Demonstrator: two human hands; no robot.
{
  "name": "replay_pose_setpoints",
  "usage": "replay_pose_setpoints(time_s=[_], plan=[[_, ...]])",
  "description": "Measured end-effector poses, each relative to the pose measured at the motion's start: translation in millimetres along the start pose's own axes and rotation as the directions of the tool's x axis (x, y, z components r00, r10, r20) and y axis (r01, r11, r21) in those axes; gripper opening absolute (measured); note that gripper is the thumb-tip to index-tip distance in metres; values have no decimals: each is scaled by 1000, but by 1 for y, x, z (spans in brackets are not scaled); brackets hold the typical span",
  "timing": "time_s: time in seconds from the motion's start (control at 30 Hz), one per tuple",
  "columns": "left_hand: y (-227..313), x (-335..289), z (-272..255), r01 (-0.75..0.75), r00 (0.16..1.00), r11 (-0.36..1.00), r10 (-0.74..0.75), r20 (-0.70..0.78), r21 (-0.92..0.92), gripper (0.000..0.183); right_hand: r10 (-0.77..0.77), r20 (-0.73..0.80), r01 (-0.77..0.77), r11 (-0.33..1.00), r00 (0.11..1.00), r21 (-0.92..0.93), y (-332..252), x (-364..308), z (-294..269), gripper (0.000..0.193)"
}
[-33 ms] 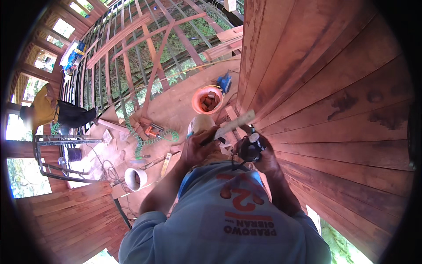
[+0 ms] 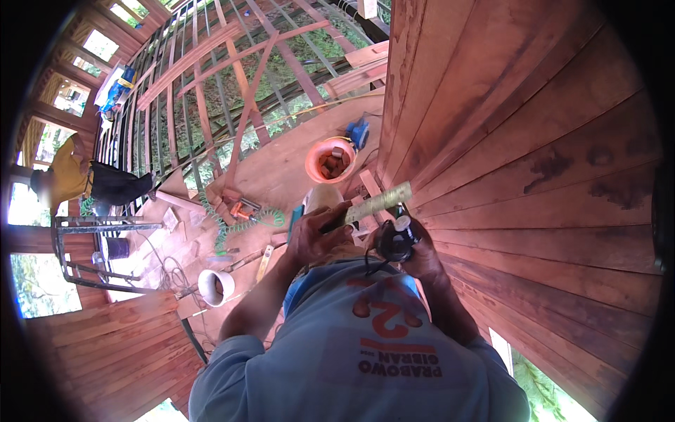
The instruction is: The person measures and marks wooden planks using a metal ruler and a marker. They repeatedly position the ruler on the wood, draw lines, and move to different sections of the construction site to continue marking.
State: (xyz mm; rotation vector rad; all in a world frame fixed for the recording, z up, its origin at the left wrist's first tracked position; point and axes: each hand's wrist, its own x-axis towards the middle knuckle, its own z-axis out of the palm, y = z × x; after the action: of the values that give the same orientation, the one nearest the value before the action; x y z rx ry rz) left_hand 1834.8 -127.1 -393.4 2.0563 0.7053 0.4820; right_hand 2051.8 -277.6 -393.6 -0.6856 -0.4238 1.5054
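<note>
In front of my body, my left hand [image 2: 315, 235] is closed around the near end of a pale, flat, yellowish strip [image 2: 380, 202] with marks along its face. The strip slants up to the right, its far end close to the plank wall. My right hand [image 2: 425, 259] grips a black rounded object [image 2: 394, 243] with a silver round disc on top and a thin dark loop hanging from it. What kind of tool this is, I cannot make out. Both hands are close together, the strip passing just beyond the black object.
A tall plank wall [image 2: 520, 190] rises close on my right. Ahead stands an orange bucket [image 2: 330, 159] holding wood blocks, beside a blue tool [image 2: 358, 132]. On the floor are an orange tool [image 2: 245, 209], a coiled green hose [image 2: 223, 228] and a white pipe [image 2: 215, 287]. Open joists lie beyond.
The strip has rolled so its marked face shows more. My right hand and the black object have shifted slightly left and nearer to me. A teal edge now shows beside my left hand.
</note>
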Motion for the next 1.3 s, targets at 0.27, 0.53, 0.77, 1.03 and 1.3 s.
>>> replay_pose_setpoints(time_s=[0.27,0.53,0.77,1.03,1.3], plan=[[-19,80,-9,-281,957,919,290,11,277,33,-78,-235,152,936,969,317,40,45,-18,56],[-69,170,-69,-422,880,850,468,-86,315,38,-165,-404,367,786,900,498,31,107,-7,62],[-190,191,-89,283,883,939,-334,-329,-195,60,-189,-724,543,787,664,293,33,171,27,65],[-200,261,-75,547,833,464,-219,507,-697,31,-207,-817,615,759,538,212,26,196,38,65],[-160,421,-38,478,792,612,10,610,-630,27,-27,-925,484,858,379,173,93,181,38,57]])
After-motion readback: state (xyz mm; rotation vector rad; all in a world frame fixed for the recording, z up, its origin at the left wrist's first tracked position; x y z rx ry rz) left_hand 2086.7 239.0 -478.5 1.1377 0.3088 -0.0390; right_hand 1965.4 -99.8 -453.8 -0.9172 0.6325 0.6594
